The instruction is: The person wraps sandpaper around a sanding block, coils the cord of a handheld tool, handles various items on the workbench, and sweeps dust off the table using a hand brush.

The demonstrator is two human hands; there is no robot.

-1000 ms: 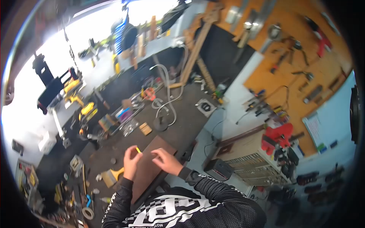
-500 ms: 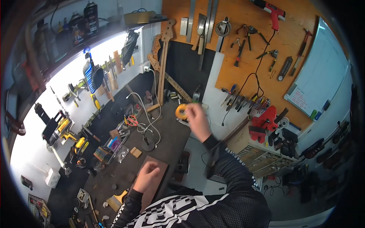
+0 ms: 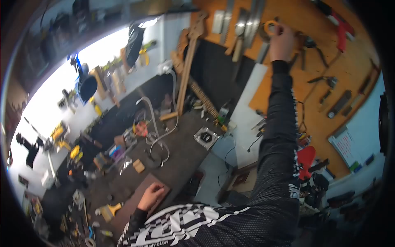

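My right hand (image 3: 282, 43) is raised at arm's length to the orange pegboard wall, its fingers closed on a yellow tape roll (image 3: 270, 28). The roll is beside the hanging tools, where a round metal tool hung earlier. Low in the view, my left hand (image 3: 151, 196) rests over the brown board (image 3: 140, 190) at the bench edge, with its fingers curled together. Whether anything is in those fingers is too small to tell. A wide brush (image 3: 109, 212) lies to the left of the board.
The dark bench (image 3: 181, 150) holds a white cable (image 3: 154, 119), a small wooden block (image 3: 138, 166) and a square metal plate (image 3: 205, 138). Guitar necks (image 3: 189, 61) lean in the corner. Saws and pliers (image 3: 314, 49) hang on the wall. A red tool (image 3: 305, 161) stands at the right.
My right hand has risen from above the bench to the pegboard, carrying the yellow roll. My left hand stays low over the brown board. The view has turned.
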